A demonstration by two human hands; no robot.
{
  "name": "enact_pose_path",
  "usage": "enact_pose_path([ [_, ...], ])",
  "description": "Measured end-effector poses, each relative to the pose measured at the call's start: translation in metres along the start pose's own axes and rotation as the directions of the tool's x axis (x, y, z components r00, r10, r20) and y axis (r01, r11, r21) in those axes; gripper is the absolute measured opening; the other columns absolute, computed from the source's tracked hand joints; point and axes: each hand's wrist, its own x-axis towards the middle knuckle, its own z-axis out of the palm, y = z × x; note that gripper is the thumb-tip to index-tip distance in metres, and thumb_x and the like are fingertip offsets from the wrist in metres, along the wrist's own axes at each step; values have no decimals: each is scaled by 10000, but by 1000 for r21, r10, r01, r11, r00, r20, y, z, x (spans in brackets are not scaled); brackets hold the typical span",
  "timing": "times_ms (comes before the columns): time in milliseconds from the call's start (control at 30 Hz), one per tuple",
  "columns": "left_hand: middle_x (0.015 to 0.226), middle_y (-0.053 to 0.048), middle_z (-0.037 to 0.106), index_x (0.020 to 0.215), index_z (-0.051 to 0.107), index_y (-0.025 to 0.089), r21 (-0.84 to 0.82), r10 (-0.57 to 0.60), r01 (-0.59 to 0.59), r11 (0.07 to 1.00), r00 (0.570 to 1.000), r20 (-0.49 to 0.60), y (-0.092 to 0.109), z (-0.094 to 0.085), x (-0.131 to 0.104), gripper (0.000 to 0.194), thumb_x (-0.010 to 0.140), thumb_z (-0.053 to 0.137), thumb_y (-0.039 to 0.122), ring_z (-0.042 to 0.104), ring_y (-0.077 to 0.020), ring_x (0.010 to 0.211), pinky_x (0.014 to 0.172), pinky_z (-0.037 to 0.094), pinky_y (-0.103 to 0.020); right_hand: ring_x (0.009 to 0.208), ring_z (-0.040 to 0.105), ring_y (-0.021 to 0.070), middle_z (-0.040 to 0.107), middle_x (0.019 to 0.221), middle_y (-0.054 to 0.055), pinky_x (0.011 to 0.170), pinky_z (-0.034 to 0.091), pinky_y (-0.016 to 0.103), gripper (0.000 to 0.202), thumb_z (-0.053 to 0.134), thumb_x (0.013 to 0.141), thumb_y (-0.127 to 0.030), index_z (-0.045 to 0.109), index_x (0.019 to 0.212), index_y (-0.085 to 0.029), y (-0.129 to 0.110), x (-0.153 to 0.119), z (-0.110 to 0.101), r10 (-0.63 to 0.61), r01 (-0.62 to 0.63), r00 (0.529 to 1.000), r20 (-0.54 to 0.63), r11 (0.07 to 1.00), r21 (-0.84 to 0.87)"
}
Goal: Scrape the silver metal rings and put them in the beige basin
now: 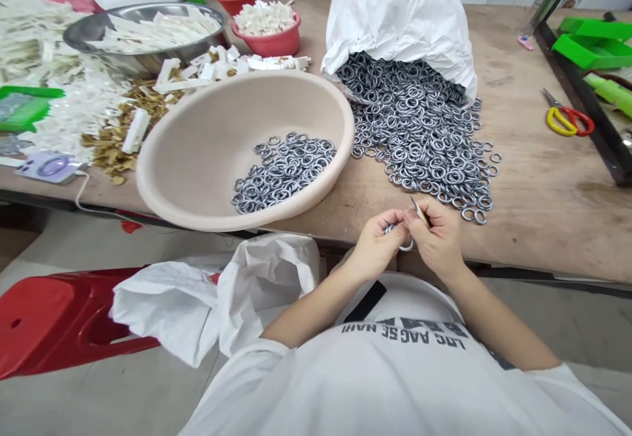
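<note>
1. The left hand is closed, fingers pinched around a few held rings, gray and metallic, just off the table's near edge.
2. The right hand is clenched around a small pointed tool, its fingertips meeting those of the left hand.
3. The pointed tool's tip aims away from the body and slightly left; its long axis slants back toward the right palm.
4. At least 1 of the held rings hangs below the fingers, its lower curve toward the body.
5. Beyond the hands, a loose ring pile spills from the mouth of a white sack onto the table.
6. To the left, a wide beige basin holds more rings, gathered at its near right side.
7. To the right lie scissors with 1 yellow and 1 red handle loop, blades pointing away and left.
8. Fingers hide the tool's lower part and most of the held rings, so their count cannot be told. The sack's top is cut off by the frame.
</note>
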Motion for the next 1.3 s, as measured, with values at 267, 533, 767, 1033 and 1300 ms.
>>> enact_pose_path([
  [267,583,71,415,816,559,162,-106,-72,66,992,996,-54,13,-5,-2,312,798,718,430,238,-21,437,390,119,-164,955,634,214,679,1083,67,850,485,363,325,600,934,-437,635,1194,-244,5,-3,-16,-40,42,995,87,999,-22],
  [533,584,79,355,803,533,172,-174,-145,141,975,989,-11,16,-1,-10,295,817,680,427,229,-25,436,375,125,-149,848,647,175,699,977,14,771,510,319,305,754,830,-351,663,1108,-264,-12,-1,-10,-11,11,979,205,1000,4],
  [767,554,74,373,738,490,171,-142,-157,165,976,985,65,15,-5,-12,313,840,655,416,229,-19,413,368,138,-146,653,572,120,631,731,-26,626,462,256,183,700,873,-399,660,827,-227,-6,2,-4,151,-178,978,147,966,190],
  [1033,541,92,359,723,446,177,-246,-177,183,952,983,46,19,-8,-8,357,848,649,443,209,-1,363,356,115,-150,677,526,141,591,744,1,633,393,293,184,579,956,-383,622,884,-219,-12,-8,-15,-115,158,973,199,964,-216],
  [1300,514,95,389,728,421,189,-266,-179,169,949,984,-13,18,-4,-9,367,808,697,417,238,-5,349,349,137,-141,642,499,127,589,729,1,598,336,293,197,610,942,-360,579,814,-213,-15,-13,-15,-218,318,936,277,859,-400],
])
